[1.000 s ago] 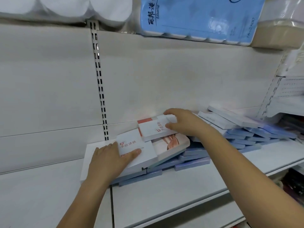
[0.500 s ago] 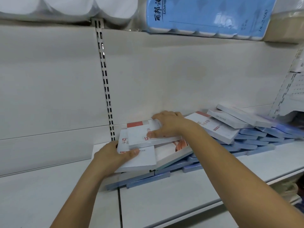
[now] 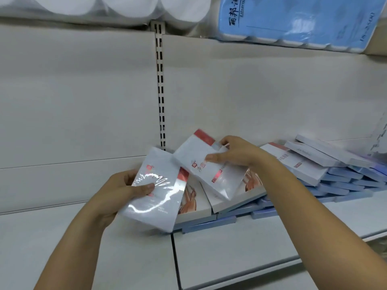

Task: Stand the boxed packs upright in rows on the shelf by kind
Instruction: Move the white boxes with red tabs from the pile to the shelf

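Note:
My left hand [image 3: 123, 190] grips a white boxed pack with red print [image 3: 155, 197], wrapped in shiny film and tilted up off the pile. My right hand [image 3: 236, 155] holds a second white pack with a red band [image 3: 206, 164], lifted at a slant above the heap. Beneath them more white packs [image 3: 249, 185] lie flat on several blue packs [image 3: 343, 181], which fan out to the right along the white shelf [image 3: 230, 248]. Further white packs [image 3: 310, 153] lean on the blue ones at the right.
The shelf's back panel carries a slotted upright [image 3: 160, 91]. Overhead sit white paper rolls [image 3: 125, 7] and a blue tissue pack [image 3: 303, 19]. Bare shelf surface [image 3: 52, 237] stretches to the left of the pile.
Both hands have lifted a white pack each off the flat pile; the left pack now tilts up toward me and the right one rises at a slant.

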A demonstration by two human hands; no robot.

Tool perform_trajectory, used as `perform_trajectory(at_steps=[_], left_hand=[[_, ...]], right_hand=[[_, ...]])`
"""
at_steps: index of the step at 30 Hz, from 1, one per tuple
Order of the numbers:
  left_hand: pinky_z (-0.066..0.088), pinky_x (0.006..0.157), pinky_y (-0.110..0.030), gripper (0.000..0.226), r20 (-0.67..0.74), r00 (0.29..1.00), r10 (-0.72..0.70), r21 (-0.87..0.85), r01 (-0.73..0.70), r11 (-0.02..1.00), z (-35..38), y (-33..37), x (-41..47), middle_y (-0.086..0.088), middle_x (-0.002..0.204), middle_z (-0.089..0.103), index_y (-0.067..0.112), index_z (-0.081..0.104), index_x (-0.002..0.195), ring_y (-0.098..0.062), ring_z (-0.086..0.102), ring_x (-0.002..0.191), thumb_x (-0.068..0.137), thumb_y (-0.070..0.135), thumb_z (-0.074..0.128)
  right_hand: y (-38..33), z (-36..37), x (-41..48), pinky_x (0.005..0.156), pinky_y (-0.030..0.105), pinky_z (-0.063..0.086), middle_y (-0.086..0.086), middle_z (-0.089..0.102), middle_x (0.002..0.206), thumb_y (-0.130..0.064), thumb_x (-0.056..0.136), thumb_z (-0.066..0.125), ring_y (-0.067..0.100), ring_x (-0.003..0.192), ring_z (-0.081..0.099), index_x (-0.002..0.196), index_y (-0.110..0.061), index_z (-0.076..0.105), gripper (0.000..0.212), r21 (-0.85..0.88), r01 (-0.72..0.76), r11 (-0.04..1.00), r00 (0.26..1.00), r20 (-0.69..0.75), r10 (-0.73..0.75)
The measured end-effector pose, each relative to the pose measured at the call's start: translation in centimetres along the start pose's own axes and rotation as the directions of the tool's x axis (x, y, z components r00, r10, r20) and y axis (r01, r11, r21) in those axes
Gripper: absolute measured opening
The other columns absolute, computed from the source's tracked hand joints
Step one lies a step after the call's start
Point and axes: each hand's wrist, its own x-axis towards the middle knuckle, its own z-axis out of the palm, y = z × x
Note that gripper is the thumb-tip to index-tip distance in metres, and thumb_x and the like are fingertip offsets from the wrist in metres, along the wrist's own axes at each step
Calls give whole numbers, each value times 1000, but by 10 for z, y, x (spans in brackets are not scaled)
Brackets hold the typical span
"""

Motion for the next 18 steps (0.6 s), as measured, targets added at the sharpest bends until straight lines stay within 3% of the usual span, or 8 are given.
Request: perform_trajectory(at_steps=[3, 5, 7, 11, 14, 18], left_hand=[[59, 79, -38, 28, -17, 999, 27, -91, -28, 995, -2, -5, -3, -3, 108, 80, 25, 74, 115, -27, 78, 96, 89, 14, 76], [59, 83, -41, 31, -70, 997, 41, -168, -52, 984, -3, -9, -4, -1, 110, 80, 25, 69, 120, -26, 78, 97, 91, 17, 75], [59, 85, -43, 32, -119, 991, 52, -230, -79, 970, -6, -12, -6, -1, 112, 79, 24, 67, 123, -26, 77, 99, 92, 21, 73], [61, 74, -34, 31, -219, 972, 79, -321, -148, 936, -20, -19, -15, 1, 112, 79, 23, 67, 124, -23, 77, 99, 94, 21, 70], [64, 67, -29, 35, -290, 952, 97, -351, -200, 915, -31, -27, -32, 1, 112, 79, 22, 67, 126, -20, 78, 97, 92, 19, 71], [62, 71, -35, 33, -408, 911, 60, -373, -226, 900, -41, -36, -60, 1, 112, 79, 23, 68, 124, -21, 77, 98, 91, 20, 73]], right_hand=[[2, -4, -12, 64, 35, 64, 3, 80, 97, -29, 83, 84, 19, 80, 79, 115, -20, 62, 40, 360, 13, 933, 999, -37, 0], [7, 0, -22, 79, 41, 65, 11, 78, 112, -13, 91, 75, 25, 94, 78, 121, -11, 64, 32, 574, 26, 818, 1000, -24, -15], [14, 9, -34, 84, 41, 64, 13, 76, 118, -2, 94, 66, 29, 103, 75, 124, -6, 65, 30, 734, 26, 678, 1000, -12, -26], [24, 34, -57, 84, 39, 63, 8, 77, 118, 0, 93, 65, 26, 106, 74, 123, -9, 66, 31, 831, 48, 554, 998, -64, 9], [24, 51, -71, 85, 43, 63, 5, 78, 114, -5, 88, 70, 26, 102, 74, 118, -12, 70, 31, 828, 72, 556, 995, -94, 11], [19, 71, -88, 85, 47, 63, 2, 79, 108, -13, 82, 75, 22, 93, 77, 116, -17, 70, 34, 807, 102, 581, 995, -92, -46]])
